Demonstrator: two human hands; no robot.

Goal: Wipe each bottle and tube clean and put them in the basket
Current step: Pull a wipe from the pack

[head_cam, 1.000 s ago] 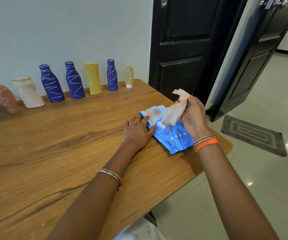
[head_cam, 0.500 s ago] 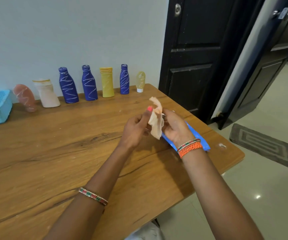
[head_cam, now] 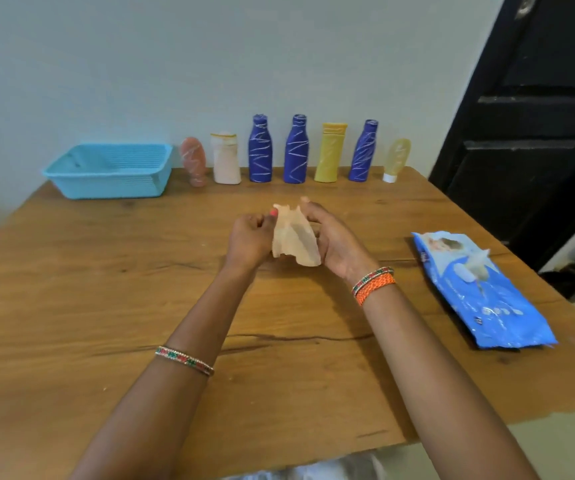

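Two hands, left hand and right hand, pinch a wet wipe above the bench; the blue wipes pack print is unreadable.

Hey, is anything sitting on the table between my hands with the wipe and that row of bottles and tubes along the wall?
Nothing visible. Both the left hand and the right hand pinch the crumpled beige wet wipe, and only bare wooden table lies ahead of them. The blue wipes packet lies off to the right.
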